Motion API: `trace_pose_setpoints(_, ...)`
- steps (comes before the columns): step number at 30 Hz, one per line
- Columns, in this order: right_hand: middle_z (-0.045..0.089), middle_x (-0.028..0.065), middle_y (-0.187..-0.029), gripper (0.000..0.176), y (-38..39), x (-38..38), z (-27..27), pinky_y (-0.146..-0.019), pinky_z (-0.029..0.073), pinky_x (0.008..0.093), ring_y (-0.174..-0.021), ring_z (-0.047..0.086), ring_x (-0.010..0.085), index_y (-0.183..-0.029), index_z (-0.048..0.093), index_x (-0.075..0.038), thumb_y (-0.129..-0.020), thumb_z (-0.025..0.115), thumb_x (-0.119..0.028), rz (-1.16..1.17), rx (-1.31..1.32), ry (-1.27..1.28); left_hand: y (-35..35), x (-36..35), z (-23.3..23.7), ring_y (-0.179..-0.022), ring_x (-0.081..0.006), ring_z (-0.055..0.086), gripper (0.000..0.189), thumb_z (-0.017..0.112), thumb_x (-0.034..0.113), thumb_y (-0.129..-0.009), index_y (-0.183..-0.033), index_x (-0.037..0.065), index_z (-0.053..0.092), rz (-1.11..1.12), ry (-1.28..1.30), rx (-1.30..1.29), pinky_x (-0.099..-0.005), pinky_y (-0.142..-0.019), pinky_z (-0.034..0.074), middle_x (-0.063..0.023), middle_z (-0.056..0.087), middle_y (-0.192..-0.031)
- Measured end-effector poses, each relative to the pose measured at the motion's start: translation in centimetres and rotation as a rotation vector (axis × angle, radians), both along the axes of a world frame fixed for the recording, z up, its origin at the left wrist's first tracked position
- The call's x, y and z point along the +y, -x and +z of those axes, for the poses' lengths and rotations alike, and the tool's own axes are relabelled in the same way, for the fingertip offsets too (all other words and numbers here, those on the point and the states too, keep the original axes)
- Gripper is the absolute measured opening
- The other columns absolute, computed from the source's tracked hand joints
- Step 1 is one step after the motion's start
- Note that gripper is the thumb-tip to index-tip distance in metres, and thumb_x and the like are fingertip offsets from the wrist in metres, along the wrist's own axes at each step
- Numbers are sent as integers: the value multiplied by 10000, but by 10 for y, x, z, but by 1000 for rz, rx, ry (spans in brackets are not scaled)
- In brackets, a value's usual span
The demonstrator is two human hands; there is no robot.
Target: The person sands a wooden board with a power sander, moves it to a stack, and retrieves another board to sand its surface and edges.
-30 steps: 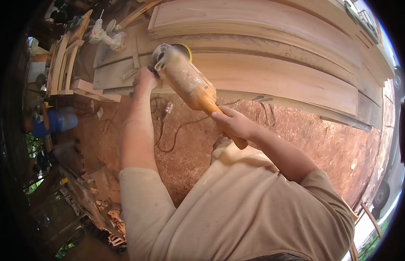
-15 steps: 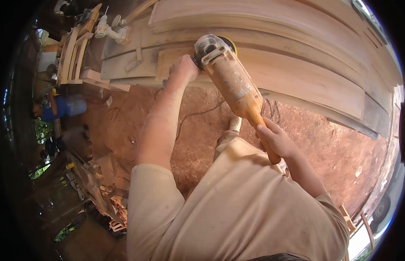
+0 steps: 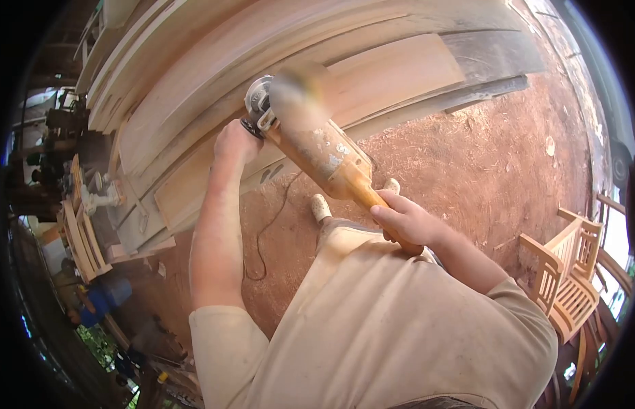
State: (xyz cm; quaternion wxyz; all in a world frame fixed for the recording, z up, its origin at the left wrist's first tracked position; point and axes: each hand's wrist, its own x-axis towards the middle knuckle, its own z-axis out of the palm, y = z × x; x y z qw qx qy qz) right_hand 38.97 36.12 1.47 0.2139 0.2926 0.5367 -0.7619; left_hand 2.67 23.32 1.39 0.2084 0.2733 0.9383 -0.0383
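Note:
A worn, yellowish-orange angle grinder (image 3: pixel 324 153) slants across the front of my body, its head over a long pale wooden board (image 3: pixel 399 68). My left hand (image 3: pixel 237 142) is closed around a dark side handle by the grinder's head. Lower down, my right hand (image 3: pixel 403 218) wraps around the rear handle, close to my shirt. A blurred patch covers part of the head and the disc, so contact between disc and board cannot be made out.
More long boards (image 3: pixel 215 75) lie side by side behind the work. A cord (image 3: pixel 259 255) runs over the reddish, dusty ground (image 3: pixel 461 163). At right stands a slatted wooden chair (image 3: pixel 570 283). Slatted wooden parts (image 3: pixel 85 235) and a person in blue (image 3: pixel 102 303) are at left.
The view has turned, bringing the slatted chair and both my feet into sight. The grinder and my hands have shifted left and now appear farther left along the board. Both hands keep their grip.

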Motion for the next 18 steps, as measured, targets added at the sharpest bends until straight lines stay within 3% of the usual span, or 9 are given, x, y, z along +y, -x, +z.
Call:
trace_pose_setpoints(7, 580, 40, -1009, 524, -43, 44, -4, -730, 542, 329, -803, 605, 141, -1452, 502, -53, -1077, 534, -417, -189, 16, 31, -24, 114, 3, -1170, -382, 687, 350, 692, 290, -879, -1134, 66, 772, -125, 95, -14, -475, -971, 560, -208, 739, -1193)
trace_pose_setpoints(13, 572, 29, -967, 490, -72, 71, 10, -704, 530, 318, -799, 606, 134, -1403, 517, -18, -1082, 536, -387, -364, 3, -24, -63, 202, 20, -1229, -357, 667, 404, 775, 285, -854, -1192, 64, 756, -254, 105, -19, -452, -1017, 550, -181, 718, -1287)
trace_pose_setpoints(18, 570, 16, -927, 454, -91, 92, 11, -660, 523, 295, -725, 591, 111, -1308, 559, 2, -1079, 556, -389, -549, 73, 9, -84, 268, 23, -1262, -330, 657, 433, 739, 319, -892, -1244, 66, 742, -344, 89, 6, -434, -1041, 541, -168, 703, -1331)
